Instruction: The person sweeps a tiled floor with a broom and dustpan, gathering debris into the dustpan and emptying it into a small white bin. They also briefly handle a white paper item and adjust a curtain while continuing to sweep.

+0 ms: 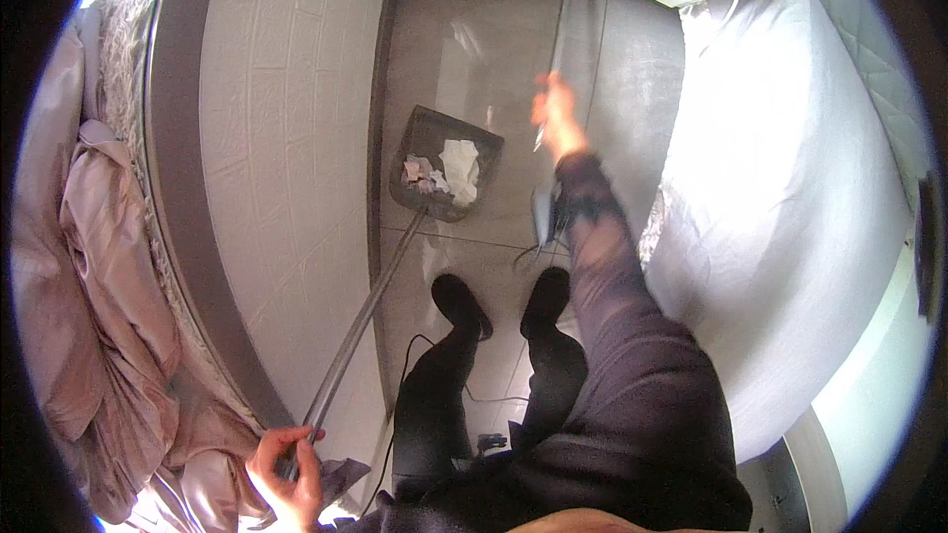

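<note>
My left hand (286, 475) at the lower left is closed around the end of a long grey handle (367, 308). The handle slants away to a dark grey dustpan (487, 164), flat on the tiled floor. Inside the dustpan lie a crumpled white tissue (460, 171) and several small pinkish and white scraps (423, 176). My right hand (559, 116) reaches far forward over the floor, right of the dustpan, its fingers curled and smeared by motion. It seems to grip a blurred grey stick (580, 25). A grey-blue piece (541, 214) with thin dark strands shows beside my right forearm, partly hidden.
White brick-patterned panelling (286, 109) bounds the floor on the left; a white sheet (780, 207) hangs on the right. Mauve fabric (109, 266) is heaped at far left. My dark shoes (459, 304) stand behind the dustpan. A black cable (403, 360) runs by my leg.
</note>
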Motion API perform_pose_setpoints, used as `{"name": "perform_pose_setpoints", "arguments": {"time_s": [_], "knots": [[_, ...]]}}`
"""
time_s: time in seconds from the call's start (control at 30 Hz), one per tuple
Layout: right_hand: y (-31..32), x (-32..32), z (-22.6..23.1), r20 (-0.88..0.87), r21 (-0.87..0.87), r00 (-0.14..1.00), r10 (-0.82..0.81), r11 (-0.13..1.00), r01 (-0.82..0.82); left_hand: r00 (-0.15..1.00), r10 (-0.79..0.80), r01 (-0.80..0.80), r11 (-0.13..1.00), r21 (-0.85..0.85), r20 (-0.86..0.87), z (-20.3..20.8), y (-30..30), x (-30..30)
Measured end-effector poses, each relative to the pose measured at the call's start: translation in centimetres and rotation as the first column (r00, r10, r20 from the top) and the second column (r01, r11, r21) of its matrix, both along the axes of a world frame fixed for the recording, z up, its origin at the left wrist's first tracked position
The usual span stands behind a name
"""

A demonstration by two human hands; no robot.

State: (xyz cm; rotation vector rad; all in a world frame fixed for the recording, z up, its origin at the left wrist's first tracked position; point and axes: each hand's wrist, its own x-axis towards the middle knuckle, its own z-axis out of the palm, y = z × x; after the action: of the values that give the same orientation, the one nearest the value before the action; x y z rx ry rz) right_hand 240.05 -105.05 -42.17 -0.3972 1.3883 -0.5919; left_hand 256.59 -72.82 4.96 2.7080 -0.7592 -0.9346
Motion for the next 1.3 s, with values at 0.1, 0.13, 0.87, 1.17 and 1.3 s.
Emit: {"name": "perform_pose_setpoints", "arguments": {"time_s": [0.1,0.13,0.87,1.17,1.3], "knots": [[11.0,-0.4,4.2,0.043,0.057,0.998,-0.044,0.998,0.042,1.000,-0.007,0.007,1.000,-0.008,0.012,0.2,-0.8,0.1],[14.0,-1.6,5.1,-0.039,0.062,0.999,-0.012,0.998,0.015,1.000,0.012,-0.012,1.000,-0.026,-0.002,0.0,-0.9,0.0],[12.0,-2.8,6.1,-0.065,0.083,0.998,0.006,0.997,-0.001,0.999,0.034,-0.033,0.998,-0.050,0.013,-0.2,-1.1,0.0],[-1.2,-2.0,-0.6,-0.210,-0.169,0.976,0.058,0.981,-0.095,0.998,0.042,-0.036,0.992,-0.118,0.053,-0.6,-0.2,-0.3],[-8.9,0.6,-2.8,-0.099,-0.082,0.982,0.161,0.982,-0.169,0.999,0.037,-0.036,0.998,-0.051,0.026,-0.3,-0.1,0.2]]}}
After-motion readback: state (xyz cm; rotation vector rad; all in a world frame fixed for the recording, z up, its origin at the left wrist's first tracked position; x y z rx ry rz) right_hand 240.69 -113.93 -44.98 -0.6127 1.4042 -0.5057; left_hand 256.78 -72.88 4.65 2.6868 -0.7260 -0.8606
